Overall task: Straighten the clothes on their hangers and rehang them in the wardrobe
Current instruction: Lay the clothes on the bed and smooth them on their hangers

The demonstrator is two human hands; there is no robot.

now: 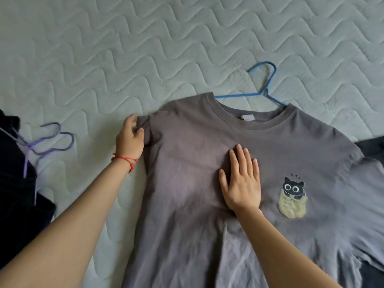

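A grey T-shirt [187, 173] with a small cat print [293, 196] lies face up on the bed. A blue wire hanger [264, 88] sticks out of its neck opening, hook pointing away from me. My left hand [129, 138] pinches the folded left sleeve at the shirt's shoulder edge; a red string is tied around that wrist. Over the shirt's chest my right hand [241, 179] presses flat, fingers spread, holding nothing.
The pale green quilted bedcover [145, 48] fills the far side. At the left edge dark clothes [14, 183] lie with two purple hangers [52, 138]. More dark fabric [372, 148] shows under the shirt at the right.
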